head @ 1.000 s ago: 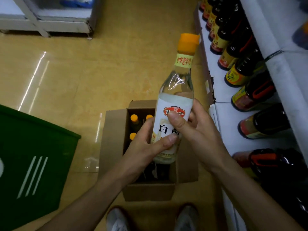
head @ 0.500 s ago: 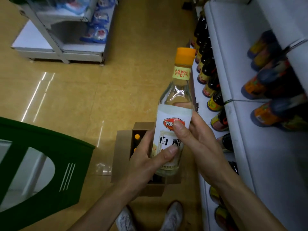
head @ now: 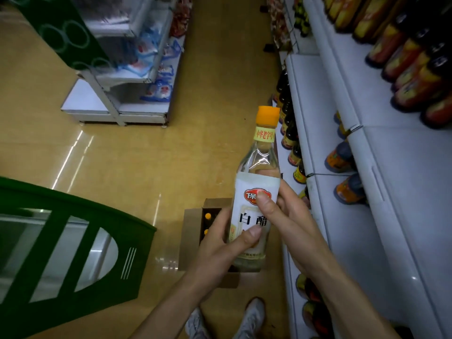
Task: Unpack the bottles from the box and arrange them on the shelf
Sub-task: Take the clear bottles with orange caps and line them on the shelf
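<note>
Higher now than half a second ago, the bottle [head: 258, 177] sits well above the box [head: 192, 243], which looks smaller and lower in our view, and more of the aisle shows ahead. We hold the bottle upright, tipped a little to the right, its orange cap [head: 267, 115] level with the shelf [head: 315, 123] on our right.

Our left hand [head: 220, 243] grips the lower part of the label, with the thumb across the front. Our right hand [head: 291, 221] wraps the bottle from the right side, its thumb pressed on the red logo.

The box stands open on the floor [head: 146, 155] below our hands. Two orange caps [head: 208, 215] show in its left part. The bottle and both hands cover its right part, so we cannot tell what is left there.

Dark bottles [head: 288, 126] line the front of the lowest board just beside the cap, and more of them run under our right forearm. Orange-labelled bottles [head: 342, 157] stand on the board above, and a row of dark ones [head: 413, 69] fills the top tier.

A green cabinet [head: 97, 228] with glass panels stands to our left, near the box. Another rack [head: 117, 106] with blue packets stands across the aisle. Our shoes [head: 252, 316] show at the bottom edge.
</note>
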The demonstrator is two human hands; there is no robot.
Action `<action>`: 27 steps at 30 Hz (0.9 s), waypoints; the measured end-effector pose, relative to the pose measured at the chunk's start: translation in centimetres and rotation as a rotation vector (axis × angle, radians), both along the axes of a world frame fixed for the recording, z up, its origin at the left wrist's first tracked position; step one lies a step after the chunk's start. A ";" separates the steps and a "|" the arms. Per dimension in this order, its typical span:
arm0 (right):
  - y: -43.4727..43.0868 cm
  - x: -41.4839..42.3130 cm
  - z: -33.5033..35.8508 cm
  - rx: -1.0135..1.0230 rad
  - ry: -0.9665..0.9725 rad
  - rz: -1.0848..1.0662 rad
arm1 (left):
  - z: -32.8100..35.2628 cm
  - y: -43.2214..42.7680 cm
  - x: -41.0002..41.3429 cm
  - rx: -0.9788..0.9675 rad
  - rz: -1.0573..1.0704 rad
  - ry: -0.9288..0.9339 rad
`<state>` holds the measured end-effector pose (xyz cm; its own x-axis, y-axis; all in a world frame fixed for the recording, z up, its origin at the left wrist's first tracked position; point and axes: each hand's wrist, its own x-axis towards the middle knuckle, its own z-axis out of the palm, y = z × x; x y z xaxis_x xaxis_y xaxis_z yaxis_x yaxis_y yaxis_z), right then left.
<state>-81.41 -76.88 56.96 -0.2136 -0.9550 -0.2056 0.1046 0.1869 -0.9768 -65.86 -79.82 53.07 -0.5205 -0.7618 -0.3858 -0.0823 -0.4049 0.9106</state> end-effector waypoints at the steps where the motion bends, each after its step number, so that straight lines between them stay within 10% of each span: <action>1: 0.3 -0.1 1.1 -0.005 -0.002 -0.007 | 1.1 0.2 -0.1 -0.004 -0.001 0.005; 27: 11.3 -13.0 26.9 -0.438 0.350 -0.374 | 25.3 5.6 -16.9 -0.388 -0.325 0.358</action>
